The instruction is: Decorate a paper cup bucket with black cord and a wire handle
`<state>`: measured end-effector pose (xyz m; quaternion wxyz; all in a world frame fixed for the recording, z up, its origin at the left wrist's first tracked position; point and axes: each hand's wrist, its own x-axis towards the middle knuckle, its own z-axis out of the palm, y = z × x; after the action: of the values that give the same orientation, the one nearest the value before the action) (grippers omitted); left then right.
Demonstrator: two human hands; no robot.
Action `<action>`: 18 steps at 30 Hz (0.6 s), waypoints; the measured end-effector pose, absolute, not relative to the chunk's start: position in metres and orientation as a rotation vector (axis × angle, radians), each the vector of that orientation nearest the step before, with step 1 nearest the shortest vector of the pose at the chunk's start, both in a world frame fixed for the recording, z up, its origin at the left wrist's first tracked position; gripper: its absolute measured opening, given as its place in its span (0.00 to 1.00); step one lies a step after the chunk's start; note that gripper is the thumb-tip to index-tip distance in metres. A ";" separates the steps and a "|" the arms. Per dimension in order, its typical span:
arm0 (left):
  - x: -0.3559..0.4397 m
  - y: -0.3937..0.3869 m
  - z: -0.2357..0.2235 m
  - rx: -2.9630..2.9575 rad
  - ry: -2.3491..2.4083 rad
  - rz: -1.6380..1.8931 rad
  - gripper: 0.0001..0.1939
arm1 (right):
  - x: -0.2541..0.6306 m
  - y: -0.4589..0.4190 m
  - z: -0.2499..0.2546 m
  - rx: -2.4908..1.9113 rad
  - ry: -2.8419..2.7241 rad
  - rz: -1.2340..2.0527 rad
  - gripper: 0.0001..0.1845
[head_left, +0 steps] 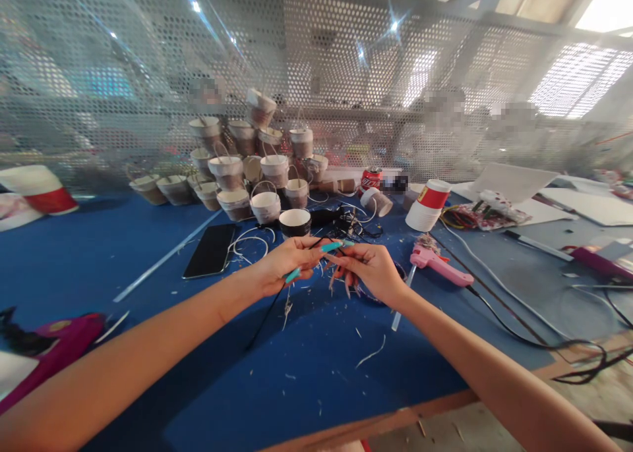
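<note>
Over the middle of the blue table (212, 379), my left hand (291, 264) pinches a thin black cord (264, 323), whose loose end hangs down to the left. My right hand (370, 267) meets it fingertip to fingertip, its fingers closed on the same cord. Just beyond the hands stands a small black pot (295, 224) with a pale inside. Behind it lies a tangle of black cord (353, 223). Several small whitish-brown pots (266, 207) with thin loop handles are stacked at the back.
A pink glue gun (440, 264) with a trailing cable lies right of my hands. A black phone (210, 251) lies to the left, and a purple tool (64, 340) at the near left. Paper cups (428, 205), a red can (371, 178) and a perforated metal screen (341, 63) stand farther back.
</note>
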<state>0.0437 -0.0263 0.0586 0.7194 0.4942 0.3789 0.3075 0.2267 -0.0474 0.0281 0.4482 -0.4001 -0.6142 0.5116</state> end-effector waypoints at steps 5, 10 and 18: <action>0.046 -0.028 0.058 1.039 0.890 0.612 0.17 | 0.224 -0.049 0.029 -0.950 -1.583 1.366 0.16; 0.050 -0.031 0.058 1.026 1.064 0.632 0.08 | 0.214 -0.052 0.028 -0.967 -1.632 1.411 0.17; 0.040 -0.017 0.053 1.177 1.086 0.697 0.06 | 0.307 -0.060 0.041 -1.797 -2.040 0.182 0.30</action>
<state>0.0403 -0.0166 0.0530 0.6423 0.5166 0.4765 0.3059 0.3074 -0.0602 0.0411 0.2070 -0.6453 -0.7324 0.0654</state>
